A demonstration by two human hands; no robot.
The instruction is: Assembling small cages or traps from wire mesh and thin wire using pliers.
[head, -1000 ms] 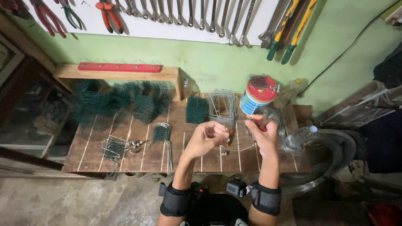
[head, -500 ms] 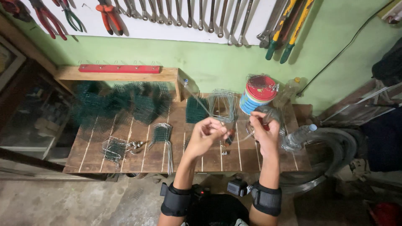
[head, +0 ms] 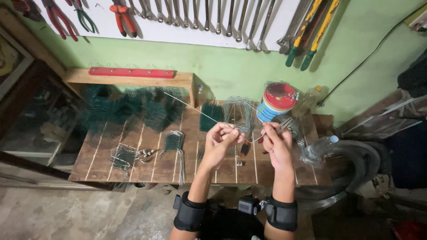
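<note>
A thin, pale steel wire [head: 195,109] is held above the wooden table [head: 147,166], just in front of the green wall. It runs straight and long from upper left, over the dark green mesh pieces [head: 129,109], down to the left hand [head: 220,141], then curves in a short bend across to the right hand [head: 276,144]. Left fingers are pinched together on the wire. Right fingers are wrapped shut round red-handled pliers [head: 278,129], whose tips meet the wire's bent end; whether the tips bite it can't be told.

Vs. 0.5 s ago: the long free end is now seen swung out to the upper left, where it wasn't visible before; hands are kept approx. the same place, w/ the right one slightly lower.

Beside the hands: a red-topped wire spool [head: 275,102] at right, a clear plastic bottle [head: 318,149] further right, bent wire loops [head: 175,144] at left.
</note>
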